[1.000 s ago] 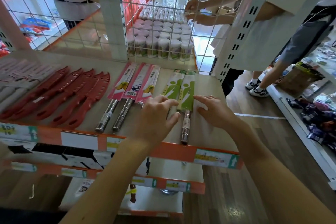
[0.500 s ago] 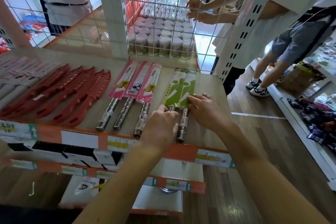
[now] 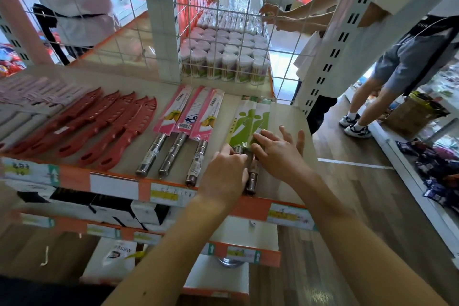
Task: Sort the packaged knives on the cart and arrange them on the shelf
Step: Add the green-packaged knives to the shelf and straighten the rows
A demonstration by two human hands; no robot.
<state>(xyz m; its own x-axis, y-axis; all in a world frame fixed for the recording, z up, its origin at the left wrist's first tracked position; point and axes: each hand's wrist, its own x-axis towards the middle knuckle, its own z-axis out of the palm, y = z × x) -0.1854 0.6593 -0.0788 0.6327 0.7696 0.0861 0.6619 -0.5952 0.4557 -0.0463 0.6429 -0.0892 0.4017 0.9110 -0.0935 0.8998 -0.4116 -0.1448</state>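
With your left hand [image 3: 224,174] curled over the handles of the green-packaged knives [image 3: 244,119] and your right hand [image 3: 280,154] spread flat on their sleeves at the right end of the shelf [image 3: 285,117], a hard tug could slide them off its front lip.

Two green-sleeved knives [image 3: 244,117] lie flat side by side, touching, at right end of shelf [image 3: 285,112]. Blades point back, steel handles reach front edge, partly hidden. Three pink-sleeved knives [image 3: 191,112] just to left, parallel, steel handles forward. Row of red plastic-sheathed knives [image 3: 116,119] further left, angled, overlapping, handles near front edge.
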